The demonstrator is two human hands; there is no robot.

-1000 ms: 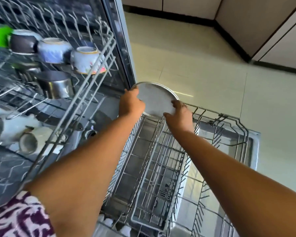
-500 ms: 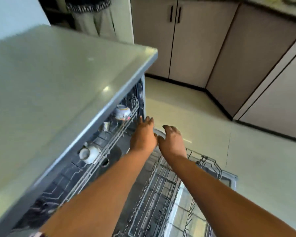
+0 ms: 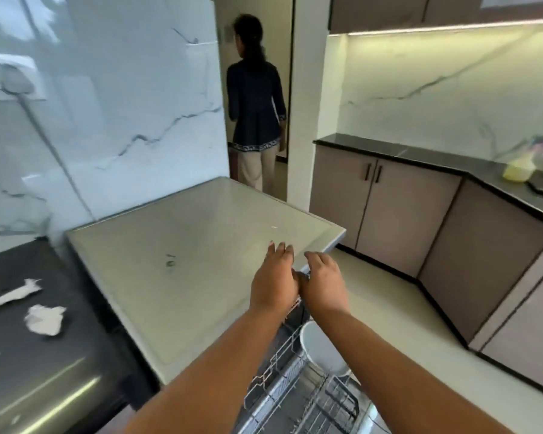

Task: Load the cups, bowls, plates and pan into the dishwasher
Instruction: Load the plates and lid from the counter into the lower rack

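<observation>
**Plate Racked, Hands Lift Clear**

Over the open dishwasher's lower rack [image 3: 298, 399], a white plate [image 3: 322, 349] stands on edge among the wire tines, just below both wrists. The left hand [image 3: 275, 281] and right hand [image 3: 323, 285] hover side by side above the plate, touching each other at the thumbs, level with the front edge of the grey desk [image 3: 182, 261] that tops the machine. The fingers of both hands are loosely extended and slightly spread, holding nothing.

The plate looks rigid, smooth and breakable; it would likely be slippery if wet, and is best taken by opposite points of its rim with both hands, then lowered between tines rather than dropped. Its lower edge is hidden by the rack, so how firmly it sits cannot be told.

Left of the desk, crumpled foil scraps [image 3: 41, 317] lie on a dark counter. Beyond the desk, a person [image 3: 254, 101] stands in a doorway, back turned.
</observation>
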